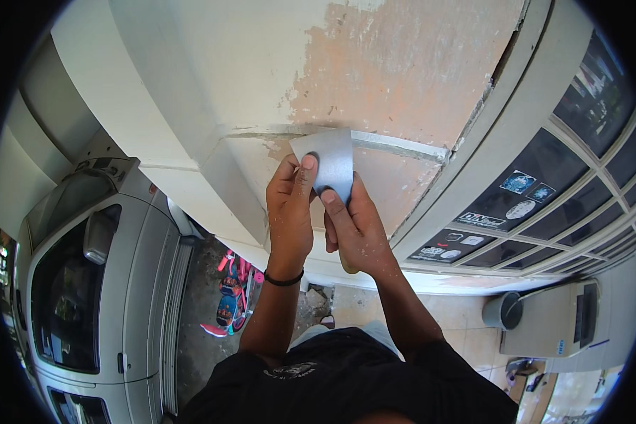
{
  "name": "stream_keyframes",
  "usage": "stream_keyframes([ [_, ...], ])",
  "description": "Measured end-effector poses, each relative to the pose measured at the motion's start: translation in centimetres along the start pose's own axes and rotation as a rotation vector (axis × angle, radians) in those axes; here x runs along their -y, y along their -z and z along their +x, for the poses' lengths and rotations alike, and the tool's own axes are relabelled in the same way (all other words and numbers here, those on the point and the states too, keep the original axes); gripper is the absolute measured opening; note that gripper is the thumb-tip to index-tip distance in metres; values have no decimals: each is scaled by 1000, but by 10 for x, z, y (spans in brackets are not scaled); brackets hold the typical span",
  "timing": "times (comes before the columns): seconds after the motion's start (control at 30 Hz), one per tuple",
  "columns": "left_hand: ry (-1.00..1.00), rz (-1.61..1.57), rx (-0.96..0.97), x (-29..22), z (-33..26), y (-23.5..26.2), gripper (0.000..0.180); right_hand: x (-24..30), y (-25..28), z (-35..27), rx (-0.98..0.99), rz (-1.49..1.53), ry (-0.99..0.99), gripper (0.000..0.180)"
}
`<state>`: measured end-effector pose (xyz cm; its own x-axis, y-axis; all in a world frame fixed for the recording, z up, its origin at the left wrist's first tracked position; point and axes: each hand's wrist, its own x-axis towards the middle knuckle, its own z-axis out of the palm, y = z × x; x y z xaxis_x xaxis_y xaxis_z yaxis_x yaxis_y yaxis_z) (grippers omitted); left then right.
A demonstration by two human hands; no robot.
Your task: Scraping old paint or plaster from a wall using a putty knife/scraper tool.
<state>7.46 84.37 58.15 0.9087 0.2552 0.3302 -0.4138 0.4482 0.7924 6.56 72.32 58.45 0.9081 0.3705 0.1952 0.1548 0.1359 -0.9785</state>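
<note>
Both hands hold a putty knife with a wide, grey metal blade (330,161). My left hand (290,212) grips the blade's left side, its thumb lying flat on the metal and its fingers curled behind. My right hand (360,230) is closed around the lower end, thumb on the blade's base; the handle is mostly hidden in it. The blade's far edge lies over a narrow ledge (399,145) on the wall; whether they touch I cannot tell. Above the ledge, the wall panel (403,71) shows a large pinkish patch beside white paint.
A silver car (145,275) stands at the left, near a pink and blue child's bike (232,297) on the ground. At the right is a white-framed window (537,184) with stickers. A grey bucket (502,311) sits beside a pale appliance (548,325).
</note>
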Motion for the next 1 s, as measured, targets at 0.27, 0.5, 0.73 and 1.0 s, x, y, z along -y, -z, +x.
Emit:
stream_keyframes([
  [0.27,-21,16,-32,7,24,-4,29,0,-8,26,-114,-206,153,26],
  [0.5,-72,44,-136,8,17,-18,32,12,-6,16,-96,-320,44,29],
  [0.73,-110,15,-178,13,20,-27,31,14,1,21,-74,-311,111,32],
  [1.0,-99,-1,-204,9,19,-24,31,12,-1,22,-26,-287,55,36],
])
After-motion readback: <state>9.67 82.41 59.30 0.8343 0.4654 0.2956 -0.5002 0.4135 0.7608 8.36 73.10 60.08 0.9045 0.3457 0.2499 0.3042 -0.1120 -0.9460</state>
